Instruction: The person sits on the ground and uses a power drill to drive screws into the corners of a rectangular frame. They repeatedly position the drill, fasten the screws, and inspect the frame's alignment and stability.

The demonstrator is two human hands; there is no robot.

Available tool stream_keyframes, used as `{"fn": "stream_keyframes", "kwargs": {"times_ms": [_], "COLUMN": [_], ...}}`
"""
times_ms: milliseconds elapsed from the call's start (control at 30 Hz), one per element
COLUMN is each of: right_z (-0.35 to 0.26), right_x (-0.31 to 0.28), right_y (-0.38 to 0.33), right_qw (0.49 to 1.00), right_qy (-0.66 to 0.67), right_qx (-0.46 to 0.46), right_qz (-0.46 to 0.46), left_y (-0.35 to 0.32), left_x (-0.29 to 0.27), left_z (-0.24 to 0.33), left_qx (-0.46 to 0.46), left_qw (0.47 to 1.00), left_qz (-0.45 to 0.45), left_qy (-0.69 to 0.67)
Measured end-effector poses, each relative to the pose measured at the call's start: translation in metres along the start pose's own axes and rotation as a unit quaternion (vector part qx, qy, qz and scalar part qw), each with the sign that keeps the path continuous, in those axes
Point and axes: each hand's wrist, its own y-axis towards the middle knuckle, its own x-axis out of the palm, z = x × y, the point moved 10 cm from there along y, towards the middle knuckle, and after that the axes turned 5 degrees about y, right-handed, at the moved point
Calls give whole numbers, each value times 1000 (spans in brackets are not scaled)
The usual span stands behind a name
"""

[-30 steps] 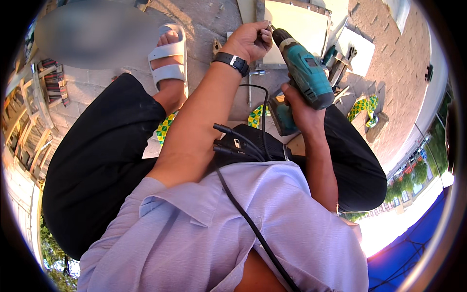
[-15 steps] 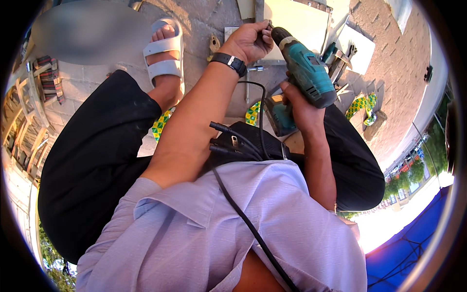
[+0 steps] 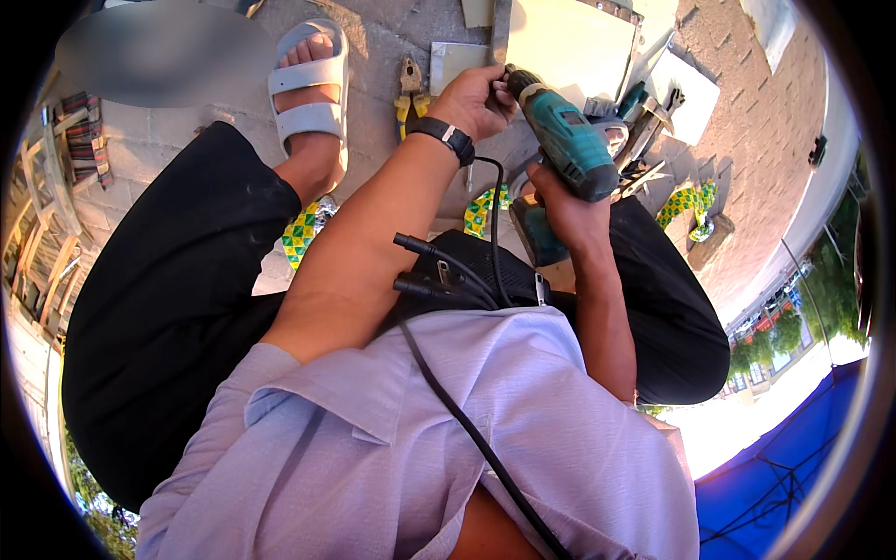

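My right hand point(image 3: 569, 205) is wrapped round the grip of a teal and black cordless drill point(image 3: 571, 145). Its chuck points away from me and to the left, at the near left edge of a cream panel point(image 3: 565, 47). Beside the chuck, my left hand point(image 3: 476, 101) has its fingers curled in a pinch close to the drill's tip. Whatever small thing those fingers may hold cannot be made out. The drill's battery base point(image 3: 537, 231) hangs below my right hand, near my lap.
Pliers with yellow handles point(image 3: 408, 98) lie left of my left wrist. Several hand tools point(image 3: 649, 117) are heaped right of the drill. Yellow-green patterned strips point(image 3: 686, 205) lie on the paving. A black cable point(image 3: 497, 233) loops up from my lap.
Both hands and the drill have come slightly nearer to me, the drill also a little left. The pliers' yellow handles now show. The grips look unchanged.
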Motion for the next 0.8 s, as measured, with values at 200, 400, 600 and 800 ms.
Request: {"fn": "stream_keyframes", "kwargs": {"times_ms": [200,400,600,800], "right_z": [3,8,1,0], "right_x": [4,3,6,6], "right_y": [1,5,7,13], "right_qw": [1000,1000,1000,1000], "right_qy": [-3,-24,-15,-13], "right_qx": [9,-5,23,26], "right_qz": [-4,1,2,0], "left_y": [1,1,2,0], "left_x": [-7,-7,-3,-3], "left_z": [-2,0,0,0], "left_qx": [7,8,-1,2], "left_qw": [1000,999,998,997], "left_qz": [3,26,18,50], "left_qy": [-25,-43,-64,-63]}}
